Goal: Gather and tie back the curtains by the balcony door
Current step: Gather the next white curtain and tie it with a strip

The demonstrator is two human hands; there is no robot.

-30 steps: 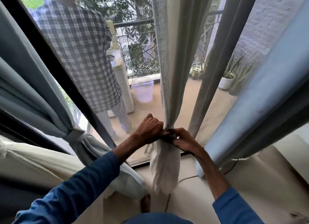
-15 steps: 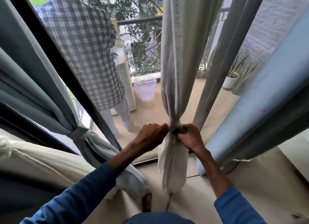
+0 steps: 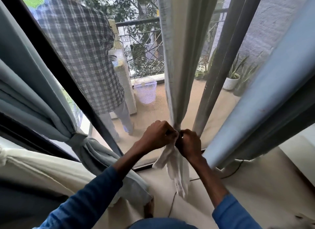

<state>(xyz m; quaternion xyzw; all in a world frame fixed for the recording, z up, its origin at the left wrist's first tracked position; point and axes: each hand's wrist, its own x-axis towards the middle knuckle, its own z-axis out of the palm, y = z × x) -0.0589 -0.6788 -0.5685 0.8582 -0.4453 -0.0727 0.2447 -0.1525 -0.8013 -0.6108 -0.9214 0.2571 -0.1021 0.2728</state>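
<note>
Left hand (image 3: 157,135) and right hand (image 3: 189,143) are pinching the tie (image 3: 177,126), seemingly tightening it; the curtain (image 3: 179,66) is cinching narrower than before.

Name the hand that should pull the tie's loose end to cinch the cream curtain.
Left, probably. The tie hangs loose just under the left hand, on its side of the cream curtain. The right hand pinches it at the curtain and can hold it steady.
</note>
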